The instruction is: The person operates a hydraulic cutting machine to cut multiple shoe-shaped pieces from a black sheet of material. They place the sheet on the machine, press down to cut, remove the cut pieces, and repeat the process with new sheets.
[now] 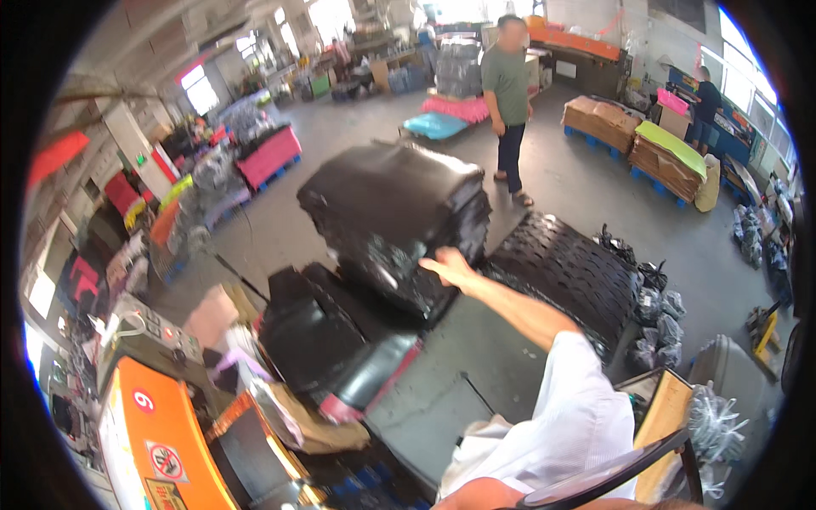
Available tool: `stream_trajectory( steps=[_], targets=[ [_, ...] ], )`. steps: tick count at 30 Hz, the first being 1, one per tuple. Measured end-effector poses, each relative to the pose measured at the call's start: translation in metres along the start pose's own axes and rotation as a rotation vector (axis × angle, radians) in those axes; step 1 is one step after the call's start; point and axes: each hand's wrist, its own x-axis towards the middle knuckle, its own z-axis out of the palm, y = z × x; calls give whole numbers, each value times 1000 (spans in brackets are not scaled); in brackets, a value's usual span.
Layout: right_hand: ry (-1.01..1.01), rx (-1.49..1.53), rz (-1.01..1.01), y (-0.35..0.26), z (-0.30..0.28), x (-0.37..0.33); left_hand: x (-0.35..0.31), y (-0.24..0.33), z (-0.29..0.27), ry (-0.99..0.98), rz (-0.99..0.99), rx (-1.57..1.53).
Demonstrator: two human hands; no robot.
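My right hand (pixel 450 269) reaches forward from a white sleeve to the near side of a tall stack of glossy black sheets (pixel 391 191). At least one finger points left across the stack's side, and I see nothing held; whether the hand presses on the stack or hovers just in front I cannot tell. Left of and nearer than the stack lie more black sheets (pixel 319 327), bent over with a pinkish-red edge. To the right, a black sheet with rows of cut slots (pixel 565 263) tops a lower pile. My left hand does not show.
An orange machine (pixel 161 433) stands at the near left. Beyond the stack a person (pixel 508 93) stands on the grey floor. Brown sheet piles (pixel 599 123) rest on blue pallets at the right. Clear-bagged bundles (pixel 659 323) lie beside the slotted pile.
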Motion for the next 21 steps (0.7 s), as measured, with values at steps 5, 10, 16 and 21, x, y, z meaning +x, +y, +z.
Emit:
stream_trajectory(
  steps=[5, 10, 16, 21],
  targets=[
    [831, -584, -1201, -103, -14, -13, 5, 0, 2, 27, -9, -8],
    [-3, -999, -407, 70, 65, -35, 6, -1, 8, 53, -64, -43],
    [162, 60, -509, 58, -1, 26, 10, -6, -1, 54, -5, -33],
    [636, 946, -675, -124, -287, -88, 0, -23, -19, 70, -80, 21]
  ],
)
